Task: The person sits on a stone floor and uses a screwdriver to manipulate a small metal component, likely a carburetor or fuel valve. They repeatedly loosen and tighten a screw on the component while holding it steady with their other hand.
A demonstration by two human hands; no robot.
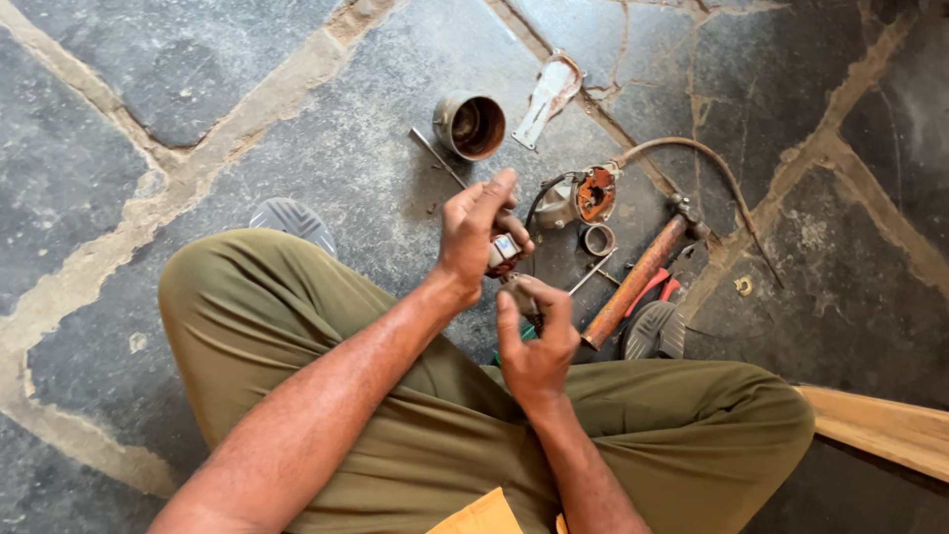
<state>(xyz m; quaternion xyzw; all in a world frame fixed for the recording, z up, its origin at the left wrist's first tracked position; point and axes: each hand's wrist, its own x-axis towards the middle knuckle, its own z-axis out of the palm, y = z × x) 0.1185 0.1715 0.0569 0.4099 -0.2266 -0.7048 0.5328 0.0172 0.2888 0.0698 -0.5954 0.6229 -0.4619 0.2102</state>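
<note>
Head view looks down on a person squatting on a grey stone floor [148, 89] in olive trousers [297, 326]. Farthest left lies a shoe toe [293, 219] beside the knee. A thin metal rod [439, 158] lies on the stone, with a rusty metal cup [472, 126] on its side just beyond it. The left hand [476, 232] is curled shut around a small metal part [504, 253], forefinger raised. Just below it, the right hand [534, 341] pinches a small dark piece [521, 297] between thumb and fingers, close to the metal part. Further right lie a flat bent metal plate [550, 94], a round housing with an orange face [583, 196] joined to a curved hose [707, 168], a small ring [597, 238], a wooden-handled hammer [638, 277], red-handled pliers [657, 289], and a wooden plank [880, 425].
</note>
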